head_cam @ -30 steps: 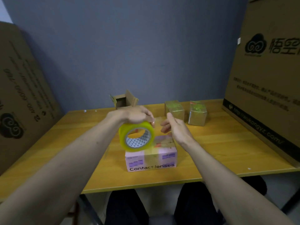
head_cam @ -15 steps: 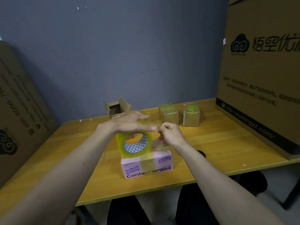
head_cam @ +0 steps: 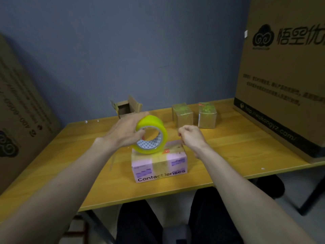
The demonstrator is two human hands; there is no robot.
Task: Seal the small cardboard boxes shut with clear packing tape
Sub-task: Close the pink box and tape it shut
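A pink box marked "Contact lenses" (head_cam: 159, 164) stands near the front edge of the wooden table (head_cam: 237, 148), with a strip of clear tape over its top and front. My left hand (head_cam: 126, 132) holds the yellowish roll of clear tape (head_cam: 151, 134) just above the box's left end, thumb inside the core. My right hand (head_cam: 190, 136) is curled into a loose fist over the box's far right corner; whether it pinches the tape end is not visible. Two small taped cardboard boxes (head_cam: 182, 114) (head_cam: 207, 115) stand at the back.
A small cardboard box with its flaps open (head_cam: 126, 107) lies at the back left of the table. A large printed carton (head_cam: 281, 76) fills the right side and another large carton (head_cam: 19, 111) leans at the left. A blue-grey wall is behind.
My left hand has lifted and tilted the tape roll, fingers now spread over its far side. My right hand has drawn slightly right and closed into a fist.
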